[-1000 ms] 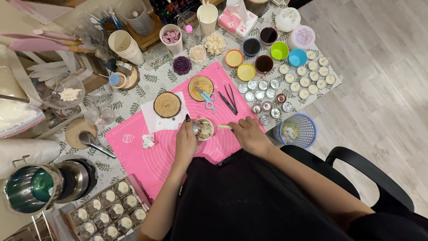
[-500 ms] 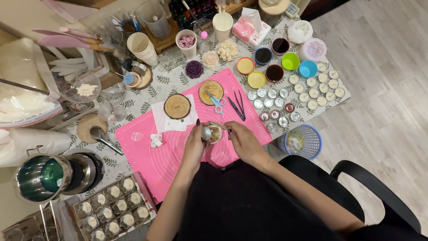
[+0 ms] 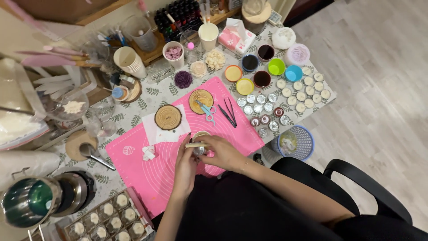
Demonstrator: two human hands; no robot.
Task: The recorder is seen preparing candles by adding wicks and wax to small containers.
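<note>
My left hand (image 3: 185,166) grips a small pale cup (image 3: 200,134) over the pink silicone mat (image 3: 142,172), with a round shiny metal piece (image 3: 199,151) against its fingers. Reaching across from the right, my right hand (image 3: 221,153) covers most of the cup. It pinches a short wooden stick (image 3: 195,145) that lies level over the cup. What is inside the cup is hidden. Just beyond the hands lie blue scissors (image 3: 208,111), black tweezers (image 3: 228,111) and two wooden slices (image 3: 168,117).
Coloured small bowls (image 3: 261,71), empty metal tealight cups (image 3: 261,99) and filled tealights (image 3: 303,87) crowd the table's right side. Paper cups (image 3: 129,61), jars and bottles stand at the back. A steel pot (image 3: 31,201) and a tray of moulds (image 3: 107,218) sit near left. A blue basket (image 3: 298,142) stands on the floor.
My right hand has moved left with the stick, from beside the cup to over it. The cup has come a little nearer to me, and the view has shifted slightly.
</note>
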